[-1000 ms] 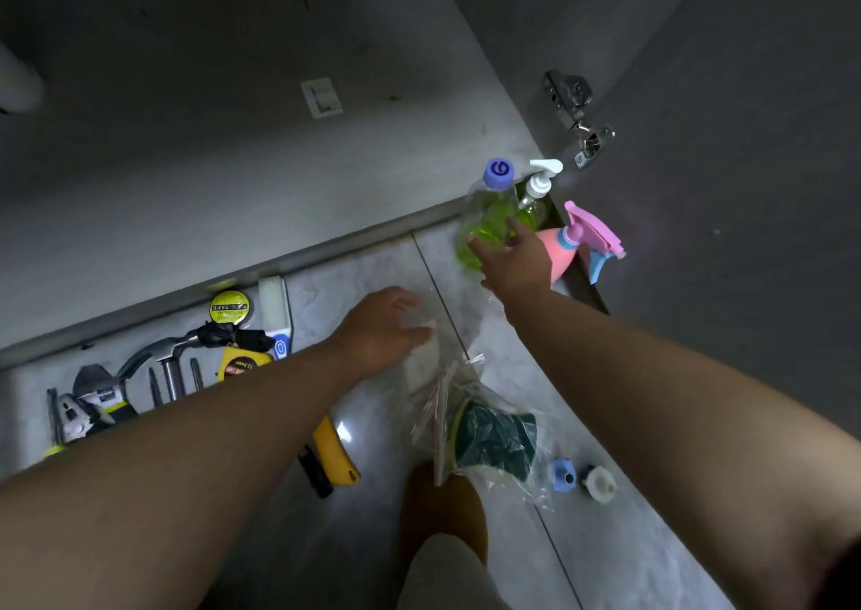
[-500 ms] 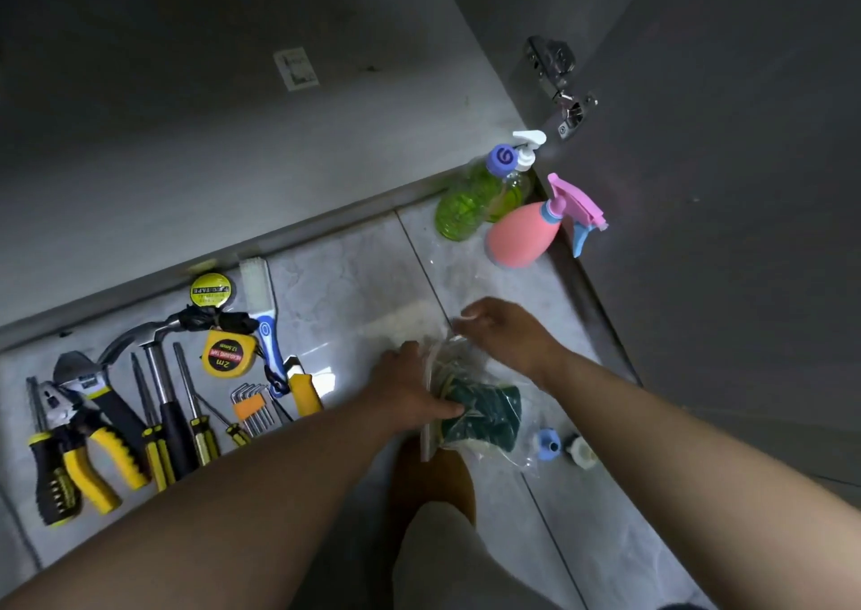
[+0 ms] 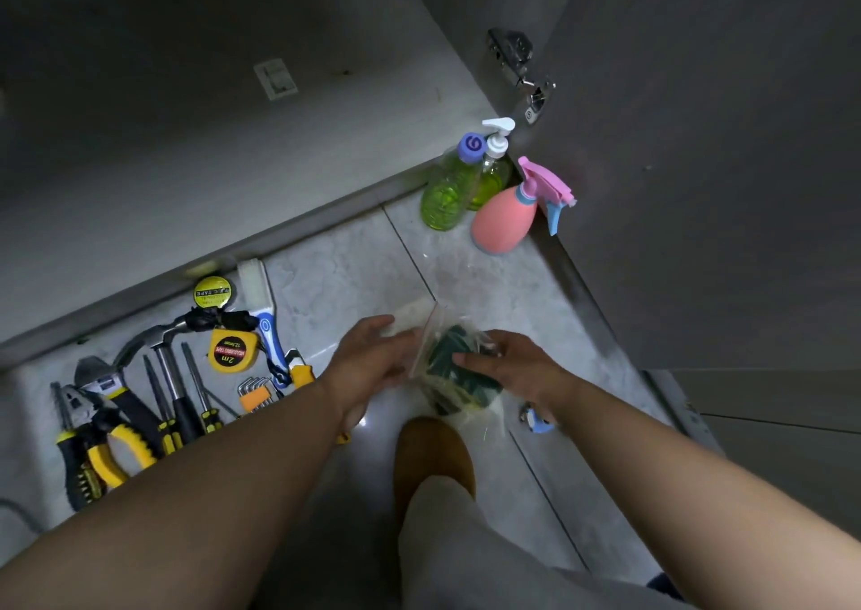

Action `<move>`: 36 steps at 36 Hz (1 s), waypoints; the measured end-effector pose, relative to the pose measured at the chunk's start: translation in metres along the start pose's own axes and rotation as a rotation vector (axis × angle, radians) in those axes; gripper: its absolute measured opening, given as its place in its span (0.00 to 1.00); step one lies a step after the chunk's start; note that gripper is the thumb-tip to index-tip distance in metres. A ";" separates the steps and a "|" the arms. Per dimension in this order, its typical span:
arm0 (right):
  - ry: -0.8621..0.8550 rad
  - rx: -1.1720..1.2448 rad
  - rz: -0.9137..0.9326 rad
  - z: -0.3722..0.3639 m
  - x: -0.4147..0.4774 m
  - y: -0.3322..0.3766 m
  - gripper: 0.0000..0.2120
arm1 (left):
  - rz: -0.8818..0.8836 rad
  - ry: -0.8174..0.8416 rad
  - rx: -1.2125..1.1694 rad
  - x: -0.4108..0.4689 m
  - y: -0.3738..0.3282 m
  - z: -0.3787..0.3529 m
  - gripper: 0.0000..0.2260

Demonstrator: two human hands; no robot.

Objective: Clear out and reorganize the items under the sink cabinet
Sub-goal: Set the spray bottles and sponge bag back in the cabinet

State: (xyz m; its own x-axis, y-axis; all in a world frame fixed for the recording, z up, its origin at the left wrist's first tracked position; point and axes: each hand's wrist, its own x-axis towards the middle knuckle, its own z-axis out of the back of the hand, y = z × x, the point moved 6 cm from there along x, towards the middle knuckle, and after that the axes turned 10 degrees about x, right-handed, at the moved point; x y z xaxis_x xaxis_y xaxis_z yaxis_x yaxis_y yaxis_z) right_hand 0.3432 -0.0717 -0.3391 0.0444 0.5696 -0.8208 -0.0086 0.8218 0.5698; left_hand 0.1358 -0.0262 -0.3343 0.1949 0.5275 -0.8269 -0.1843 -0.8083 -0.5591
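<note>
Bag [image 3: 454, 372] lifted since earlier, between both hands' fingers [image 3: 466, 359].

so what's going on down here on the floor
A person is crouched at an open cabinet, holding a clear plastic bag of green stuff between the left hand and right hand. Hand tools lie spread on the tiles to the left. Two green bottles and a pink spray bottle stand by the cabinet door hinge.

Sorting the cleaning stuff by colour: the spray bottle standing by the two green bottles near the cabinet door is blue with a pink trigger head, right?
Not quite. The head view shows the spray bottle has a pink body, not blue; its head is pink, and it stands beside the two green bottles.
</note>
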 end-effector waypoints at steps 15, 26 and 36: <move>0.074 0.477 -0.038 -0.029 0.000 0.005 0.21 | 0.046 0.270 -0.064 -0.005 0.002 -0.019 0.20; 0.129 0.508 0.081 -0.063 -0.023 0.032 0.30 | -0.119 0.046 0.091 -0.003 -0.012 -0.003 0.43; 0.095 0.521 0.137 -0.072 -0.022 0.035 0.25 | -0.225 0.124 0.049 -0.008 -0.015 0.000 0.23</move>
State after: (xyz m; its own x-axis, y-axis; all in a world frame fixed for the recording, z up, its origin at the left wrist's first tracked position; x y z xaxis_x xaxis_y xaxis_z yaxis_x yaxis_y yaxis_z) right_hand 0.2701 -0.0541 -0.3046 -0.0132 0.6897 -0.7240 0.4891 0.6360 0.5969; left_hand 0.1373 -0.0180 -0.3192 0.3523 0.6544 -0.6691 -0.1684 -0.6590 -0.7331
